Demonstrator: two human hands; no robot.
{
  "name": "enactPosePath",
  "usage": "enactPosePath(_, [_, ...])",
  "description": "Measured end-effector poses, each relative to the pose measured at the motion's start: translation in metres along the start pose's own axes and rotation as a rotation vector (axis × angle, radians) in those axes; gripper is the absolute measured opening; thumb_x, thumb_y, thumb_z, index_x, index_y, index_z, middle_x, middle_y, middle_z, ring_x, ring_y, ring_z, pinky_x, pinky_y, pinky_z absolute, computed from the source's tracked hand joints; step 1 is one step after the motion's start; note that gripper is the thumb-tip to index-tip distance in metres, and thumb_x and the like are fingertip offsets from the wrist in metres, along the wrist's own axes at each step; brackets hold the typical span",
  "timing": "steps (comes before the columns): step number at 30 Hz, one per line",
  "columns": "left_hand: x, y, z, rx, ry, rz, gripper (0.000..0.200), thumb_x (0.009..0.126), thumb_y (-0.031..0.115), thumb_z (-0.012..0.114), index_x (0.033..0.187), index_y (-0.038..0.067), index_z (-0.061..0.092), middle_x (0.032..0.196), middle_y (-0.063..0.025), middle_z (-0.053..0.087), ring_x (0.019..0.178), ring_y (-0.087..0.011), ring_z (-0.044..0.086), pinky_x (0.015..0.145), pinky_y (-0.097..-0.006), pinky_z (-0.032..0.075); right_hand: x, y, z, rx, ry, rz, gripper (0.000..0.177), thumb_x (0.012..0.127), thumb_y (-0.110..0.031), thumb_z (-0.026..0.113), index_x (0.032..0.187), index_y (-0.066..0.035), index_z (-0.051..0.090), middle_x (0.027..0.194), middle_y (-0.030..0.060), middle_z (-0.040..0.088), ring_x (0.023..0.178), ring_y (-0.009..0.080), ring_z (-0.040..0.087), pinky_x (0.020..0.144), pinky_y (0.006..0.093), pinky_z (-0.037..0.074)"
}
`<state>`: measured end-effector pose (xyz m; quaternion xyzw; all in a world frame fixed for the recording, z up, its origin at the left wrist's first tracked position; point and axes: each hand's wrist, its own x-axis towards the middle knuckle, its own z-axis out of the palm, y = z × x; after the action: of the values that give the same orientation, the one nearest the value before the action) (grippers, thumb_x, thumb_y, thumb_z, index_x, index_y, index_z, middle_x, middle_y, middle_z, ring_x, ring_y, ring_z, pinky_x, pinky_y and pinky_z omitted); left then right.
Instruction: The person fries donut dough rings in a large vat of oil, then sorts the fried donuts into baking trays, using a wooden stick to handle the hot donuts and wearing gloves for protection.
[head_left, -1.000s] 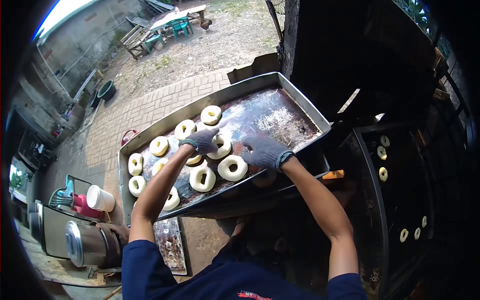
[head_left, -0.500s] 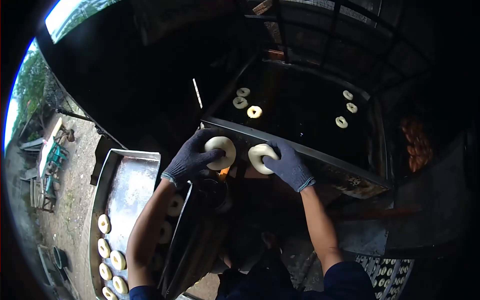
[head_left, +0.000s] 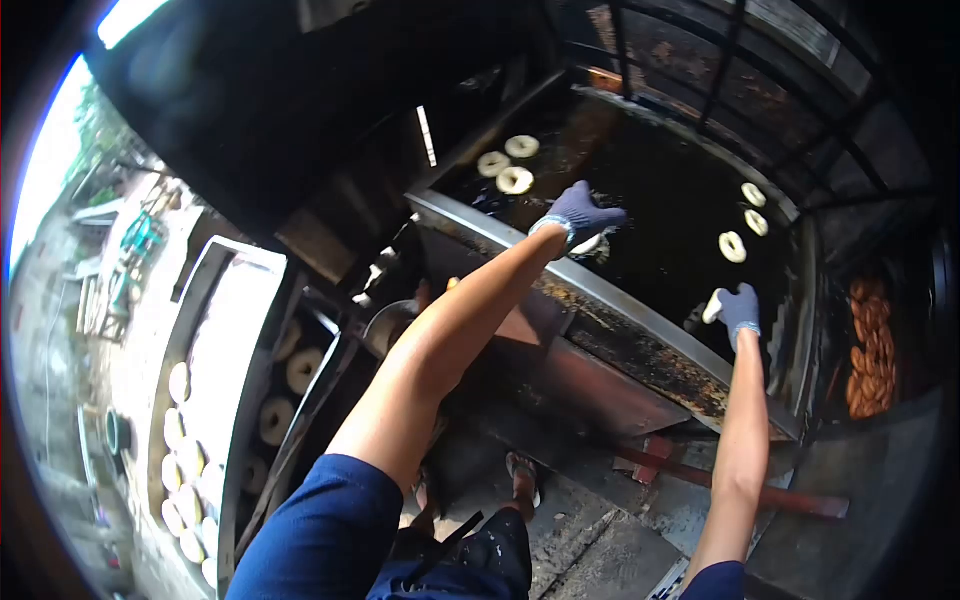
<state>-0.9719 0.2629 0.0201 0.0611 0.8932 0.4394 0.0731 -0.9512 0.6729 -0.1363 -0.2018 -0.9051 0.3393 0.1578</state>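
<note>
Landmark = fryer vat (head_left: pixel 660 190), dark oil, steel rim.

Left hand (head_left: pixel 583 212): gloved, palm down, fingers spread, out over the vat's near-left part, just past the rim. Left ring (head_left: pixel 590 245), raw dough, sits directly under it at the oil surface. The glove hides most of it, so I can't tell if the fingertips touch it; probably not gripped.

Right hand (head_left: pixel 740 305): gloved, fingers closed around right ring (head_left: pixel 712 306), above the vat's near-right edge. The ring sticks out on the side facing the left hand.

Three pale rings (head_left: pixel 516 180) float together at the vat's far-left corner. Two more rings (head_left: pixel 733 246) float at its far-right side, apart from both hands.

Fried doughnuts (head_left: pixel 868 350), browned, are piled just beyond the vat's right wall.

Tray (head_left: pixel 232 330) carrying tray rings (head_left: pixel 180 382) is well to the vat's left and lower down.
</note>
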Motion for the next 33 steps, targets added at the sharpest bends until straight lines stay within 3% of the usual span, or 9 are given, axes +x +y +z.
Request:
enactPosePath(1, [-0.017,0.0,-0.032,0.024,0.003,0.118,0.092,0.072,0.054,0.074,0.133,-0.008,0.045,0.124,-0.0281,0.059,0.118,-0.0351,0.058,0.1,-0.0383,0.045,-0.011,-0.053,-0.018,-0.079,0.013,-0.089,0.062,0.076,-0.022,0.069,0.126,0.009,0.052,0.117,0.0255,0.062,0.109,0.0328,0.061,0.093,0.0374,0.047])
enactPosePath(6, [-0.241,-0.036,-0.242,0.398,0.228,0.322,0.069,0.086,0.051,0.066,0.136,0.007,0.051,0.139,-0.018,0.051,0.128,-0.0344,0.05,0.107,-0.0403,0.041,-0.054,-0.278,-0.007,0.359,-0.081,-0.633,0.048,0.094,-0.01,0.059,0.138,0.004,0.046,0.14,0.0205,0.051,0.129,0.0307,0.051,0.107,0.0381,0.042])
enactPosePath(10, [-0.488,-0.137,-0.361,0.617,0.391,-0.357,0.058,0.088,0.043,0.062,0.133,0.006,0.055,0.127,-0.0211,0.06,0.121,-0.0341,0.056,0.104,-0.0412,0.043,-0.335,-0.515,-0.044,0.558,-0.628,-0.951,0.035,0.093,-0.011,0.059,0.128,-0.004,0.059,0.124,0.0116,0.063,0.112,0.02,0.061,0.098,0.0331,0.049])
enactPosePath(12, [-0.587,-0.178,-0.377,0.651,0.36,-0.998,0.061,0.083,0.043,0.06,0.132,0.006,0.056,0.126,-0.0232,0.06,0.116,-0.0371,0.058,0.098,-0.0429,0.046,-0.435,-0.568,-0.027,0.546,-1.15,-1.048,0.035,0.088,-0.015,0.063,0.12,-0.001,0.063,0.112,0.0149,0.067,0.098,0.0205,0.067,0.088,0.032,0.053])
enactPosePath(17, [-0.696,-0.256,-0.342,0.358,0.551,-1.118,0.075,0.08,0.043,0.061,0.135,-0.007,0.048,0.128,-0.0306,0.057,0.12,-0.0387,0.056,0.101,-0.0404,0.044,-0.674,-0.577,0.121,0.158,-1.542,-1.501,0.046,0.08,-0.031,0.06,0.112,0.002,0.065,0.103,0.0266,0.067,0.099,0.0401,0.065,0.091,0.0442,0.05])
enactPosePath(21, [-0.7,-0.261,-0.338,0.194,0.561,-1.064,0.059,0.071,0.042,0.071,0.107,-0.004,0.064,0.091,-0.023,0.069,0.082,-0.0285,0.067,0.073,-0.0372,0.052,-0.757,-0.568,0.115,0.019,-1.462,-1.57,0.036,0.073,-0.025,0.066,0.094,0.004,0.067,0.094,0.0299,0.067,0.09,0.0415,0.067,0.084,0.0465,0.053])
enactPosePath(24, [-0.66,-0.232,-0.344,0.148,0.654,-0.705,0.042,0.071,0.021,0.074,0.103,-0.003,0.06,0.093,-0.0147,0.066,0.085,-0.0203,0.065,0.076,-0.0343,0.053,-0.724,-0.555,0.106,0.321,-1.42,-1.384,0.038,0.07,-0.022,0.072,0.099,-0.001,0.061,0.103,0.0253,0.06,0.102,0.0374,0.058,0.091,0.0454,0.048])
enactPosePath(29, [-0.46,-0.129,-0.305,-0.243,0.365,-0.13,0.043,0.079,0.015,0.074,0.114,0.001,0.054,0.102,-0.0082,0.06,0.095,-0.0157,0.059,0.085,-0.0312,0.05,-0.479,-0.485,0.008,0.688,-1.112,-0.733,0.03,0.076,-0.012,0.07,0.103,-0.005,0.058,0.1,0.0144,0.064,0.098,0.0312,0.065,0.085,0.0397,0.052])
enactPosePath(33, [-0.246,-0.03,-0.19,-0.268,-0.031,0.044,0.051,0.08,0.02,0.074,0.122,0.002,0.053,0.109,-0.0105,0.062,0.101,-0.0205,0.061,0.089,-0.0343,0.051,-0.292,-0.321,-0.018,0.542,-0.47,-0.33,0.03,0.078,-0.012,0.068,0.106,-0.002,0.061,0.098,0.0125,0.067,0.09,0.0221,0.067,0.081,0.0355,0.054])
